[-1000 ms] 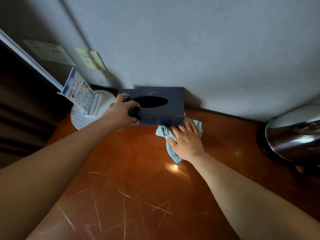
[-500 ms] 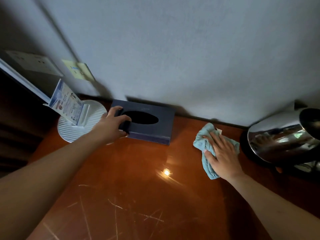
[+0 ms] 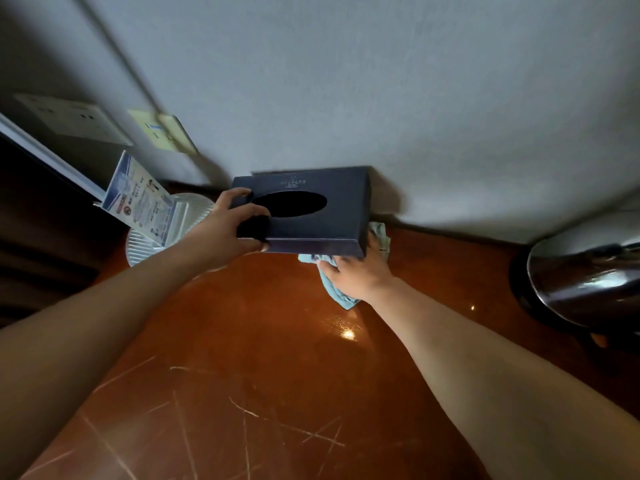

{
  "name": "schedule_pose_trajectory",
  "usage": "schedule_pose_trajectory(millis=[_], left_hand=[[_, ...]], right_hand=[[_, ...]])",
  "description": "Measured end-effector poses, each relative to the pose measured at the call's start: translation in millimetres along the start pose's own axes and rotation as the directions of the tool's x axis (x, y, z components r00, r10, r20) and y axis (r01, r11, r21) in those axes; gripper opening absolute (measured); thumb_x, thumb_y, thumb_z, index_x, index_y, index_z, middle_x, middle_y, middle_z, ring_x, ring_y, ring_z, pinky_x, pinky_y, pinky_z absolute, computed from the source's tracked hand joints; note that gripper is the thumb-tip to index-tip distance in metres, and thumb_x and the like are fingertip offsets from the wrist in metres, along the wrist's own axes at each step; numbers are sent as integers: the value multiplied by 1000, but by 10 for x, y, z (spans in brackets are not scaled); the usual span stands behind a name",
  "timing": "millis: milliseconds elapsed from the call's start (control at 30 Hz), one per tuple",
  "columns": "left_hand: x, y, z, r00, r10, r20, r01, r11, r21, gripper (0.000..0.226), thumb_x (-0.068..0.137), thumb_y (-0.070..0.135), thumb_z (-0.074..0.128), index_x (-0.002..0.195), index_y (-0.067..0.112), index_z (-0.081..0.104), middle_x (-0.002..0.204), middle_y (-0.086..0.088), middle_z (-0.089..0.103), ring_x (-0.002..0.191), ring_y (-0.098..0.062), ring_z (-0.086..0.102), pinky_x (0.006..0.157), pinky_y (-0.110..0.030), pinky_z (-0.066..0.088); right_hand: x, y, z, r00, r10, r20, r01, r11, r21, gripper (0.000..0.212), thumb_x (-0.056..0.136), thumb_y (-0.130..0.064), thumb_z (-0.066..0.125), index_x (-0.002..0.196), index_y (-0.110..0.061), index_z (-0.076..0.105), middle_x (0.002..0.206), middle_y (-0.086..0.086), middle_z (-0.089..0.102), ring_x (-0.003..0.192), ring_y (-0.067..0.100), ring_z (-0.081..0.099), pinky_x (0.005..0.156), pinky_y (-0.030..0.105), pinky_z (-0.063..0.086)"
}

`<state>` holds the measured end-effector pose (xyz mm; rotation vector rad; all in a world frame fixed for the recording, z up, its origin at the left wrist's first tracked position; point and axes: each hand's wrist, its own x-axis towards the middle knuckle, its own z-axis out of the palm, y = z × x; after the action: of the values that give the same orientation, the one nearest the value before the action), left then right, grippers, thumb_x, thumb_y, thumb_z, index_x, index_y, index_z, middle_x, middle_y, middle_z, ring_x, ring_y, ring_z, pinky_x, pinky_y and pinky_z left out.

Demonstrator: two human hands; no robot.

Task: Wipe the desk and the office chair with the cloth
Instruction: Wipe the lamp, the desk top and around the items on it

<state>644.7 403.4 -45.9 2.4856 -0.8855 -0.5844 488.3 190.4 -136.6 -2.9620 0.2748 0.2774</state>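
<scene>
Left hand (image 3: 221,233): fingers clamp raised box (image 3: 304,211) | right hand (image 3: 353,277): flat on cloth (image 3: 334,289), fingers hidden beneath box | unwiped worktop (image 3: 263,341) lies 12 o'clock.

Right hand (image 3: 356,277) slid cloth (image 3: 334,289) back left under tissue box (image 3: 304,211), again lifted.

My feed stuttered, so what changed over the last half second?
The left hand raised the tissue box off the desk; the right hand slid the cloth left, under it. Both grips, kettle and card stand unchanged.
</scene>
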Motion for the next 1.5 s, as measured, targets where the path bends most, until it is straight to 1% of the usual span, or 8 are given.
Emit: schedule_pose_trajectory(millis=[100, 200, 300, 367, 500, 700, 1267, 1500], left_hand=[[-28, 29, 26, 1000, -24, -17, 24, 1000, -18, 54, 77, 29, 85, 125, 35, 61, 154, 12, 20, 133, -25, 39, 109, -43, 44], [-81, 84, 79, 999, -49, -10, 48, 998, -28, 56, 77, 31, 85, 128, 33, 60, 155, 8, 21, 130, -22, 42, 109, -39, 42], [-119, 73, 128, 998, -62, 12, 62, 998, 10, 57, 77, 33, 85, 127, 34, 59, 155, 6, 20, 132, -24, 42, 109, -38, 41], [-145, 53, 164, 998, -60, 23, 59, 997, 45, 57, 77, 33, 85, 128, 34, 60, 156, 6, 19, 135, -27, 41, 110, -41, 41], [-143, 48, 223, 999, -22, 33, 16, 985, 170, 59, 78, 34, 84, 131, 34, 59, 158, 4, 16, 141, -30, 32, 114, -46, 37], [-78, 89, 282, 1000, -21, 2, 19, 966, 260, 57, 80, 32, 81, 132, 35, 58, 160, 2, 14, 145, -34, 20, 114, -53, 36], [-67, 345, 386, 998, -52, 25, 44, 964, 263, 58, 86, 38, 75, 139, 39, 50, 161, 6, 10, 145, -32, 18, 116, -52, 32], [1, 331, 353, 996, -87, 13, 76, 921, 382, 58, 88, 40, 70, 141, 42, 44, 163, 6, 9, 139, -36, 28, 104, -52, 44]], right_hand=[[-42, 40, -7, 999, 35, -6, -34, 995, 93, 64, 94, -59, 24, 149, -28, 40, 156, 8, 45, 146, 35, 36, 124, 50, 20], [-170, 147, -14, 996, 66, -63, -57, 990, 132, 53, 101, -50, 36, 149, -29, 41, 155, 5, 46, 145, 31, 37, 124, 47, 21], [-450, 442, 1, 994, 97, -50, -90, 988, 127, 58, 102, -53, 27, 156, -31, 29, 165, 1, 29, 152, 25, 23, 125, 45, 17], [-752, 748, 32, 987, 155, -51, -148, 982, 122, 61, 100, -55, 21, 156, -32, 29, 166, 0, 24, 154, 24, 20, 125, 43, 16], [-1333, 1161, 93, 947, 308, -92, -292, 943, 160, 64, 97, -53, 26, 156, -30, 32, 164, 4, 31, 151, 28, 28, 123, 48, 23], [-1452, 1081, 165, 891, 432, -140, -409, 897, 165, 62, 93, -52, 35, 153, -34, 35, 160, 4, 37, 146, 33, 34, 116, 58, 31], [-1282, 547, 308, 896, 394, -204, -368, 917, 156, 63, 94, -56, 32, 152, -34, 41, 161, 6, 36, 148, 35, 30, 119, 58, 24], [-1267, 395, 309, 936, 308, -171, -283, 947, 154, 60, 96, -59, 31, 152, -38, 39, 164, 2, 32, 151, 35, 26, 121, 58, 21]])
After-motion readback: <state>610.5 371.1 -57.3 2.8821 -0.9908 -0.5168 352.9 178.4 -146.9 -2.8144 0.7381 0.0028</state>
